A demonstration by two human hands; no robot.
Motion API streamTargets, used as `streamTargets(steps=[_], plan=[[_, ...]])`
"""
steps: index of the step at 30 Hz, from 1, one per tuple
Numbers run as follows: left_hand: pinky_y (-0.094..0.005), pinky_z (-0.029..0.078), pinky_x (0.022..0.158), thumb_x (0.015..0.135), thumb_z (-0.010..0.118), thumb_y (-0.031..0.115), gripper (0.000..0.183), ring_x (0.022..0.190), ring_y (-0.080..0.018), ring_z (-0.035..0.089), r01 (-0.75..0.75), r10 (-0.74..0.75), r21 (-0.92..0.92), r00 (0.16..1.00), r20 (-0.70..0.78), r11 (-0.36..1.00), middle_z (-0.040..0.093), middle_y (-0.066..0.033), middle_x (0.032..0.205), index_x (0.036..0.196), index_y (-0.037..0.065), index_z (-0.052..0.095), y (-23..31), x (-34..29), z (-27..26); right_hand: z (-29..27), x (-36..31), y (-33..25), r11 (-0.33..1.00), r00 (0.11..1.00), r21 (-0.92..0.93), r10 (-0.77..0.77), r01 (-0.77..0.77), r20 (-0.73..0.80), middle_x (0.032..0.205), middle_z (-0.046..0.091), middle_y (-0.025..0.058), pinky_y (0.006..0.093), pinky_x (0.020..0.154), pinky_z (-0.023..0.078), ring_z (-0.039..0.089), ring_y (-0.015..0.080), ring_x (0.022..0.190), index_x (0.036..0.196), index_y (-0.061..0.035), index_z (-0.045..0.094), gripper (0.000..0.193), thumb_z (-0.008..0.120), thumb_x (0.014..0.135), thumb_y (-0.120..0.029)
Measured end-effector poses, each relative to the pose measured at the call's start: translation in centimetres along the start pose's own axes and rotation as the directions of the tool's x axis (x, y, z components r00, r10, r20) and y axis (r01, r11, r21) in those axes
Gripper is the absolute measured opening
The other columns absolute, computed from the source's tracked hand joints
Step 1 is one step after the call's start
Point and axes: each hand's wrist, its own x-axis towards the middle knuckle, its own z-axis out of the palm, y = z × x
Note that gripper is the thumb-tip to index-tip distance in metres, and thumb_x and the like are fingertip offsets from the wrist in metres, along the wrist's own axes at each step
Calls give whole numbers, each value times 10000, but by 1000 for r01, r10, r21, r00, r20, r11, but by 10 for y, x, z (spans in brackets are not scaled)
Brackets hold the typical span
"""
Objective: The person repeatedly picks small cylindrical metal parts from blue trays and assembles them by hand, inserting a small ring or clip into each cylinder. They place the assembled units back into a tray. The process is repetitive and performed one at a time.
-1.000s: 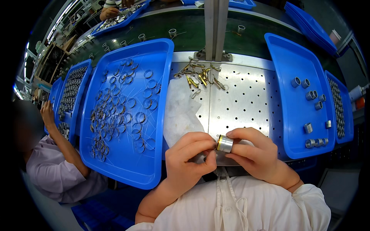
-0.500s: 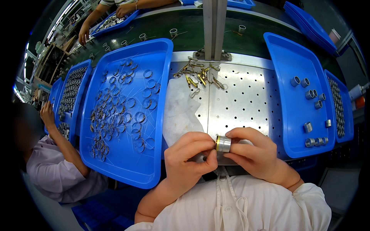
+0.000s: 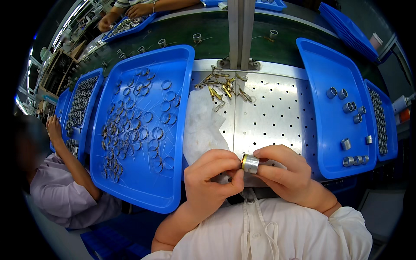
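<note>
Between the right hand's fingers, a silver cylinder is clamped, its yellow-banded end met by the left hand, whose grip cannot be told. Probably light, stiff and slippery, it is best held around its bare wall. It is poised near the bench's front edge, between blue trays.

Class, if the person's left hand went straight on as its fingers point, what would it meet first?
Most likely the short silver metal cylinder with a yellow band, held in the right hand; whether the left hand already touches it is unclear.
</note>
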Motion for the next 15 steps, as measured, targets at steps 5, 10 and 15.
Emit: streamTargets(steps=[5,10,15], plan=[[-217,488,541,608,696,-73,192,611,-122,597,-80,81,37,997,-2,996,620,-81,818,774,-8,625,-1,-2,0,0,-1,-8,973,983,141,185,-182,-9,988,591,138,289,639,512,612,231,765,862,-7,617,295,752,599,4],[-222,486,536,605,697,-69,194,613,-133,598,-72,73,59,997,-12,996,622,-84,818,773,-5,626,-2,-3,0,0,-1,-6,990,992,68,127,-126,-14,988,591,139,289,631,512,613,230,756,848,-8,620,279,757,605,-2],[-232,485,532,594,703,-53,195,620,-153,600,-62,65,78,997,-31,995,623,-76,791,764,10,631,-2,-4,0,0,1,-3,999,999,17,42,-42,-20,984,590,140,287,620,511,615,230,747,849,-11,622,280,759,604,-3]])
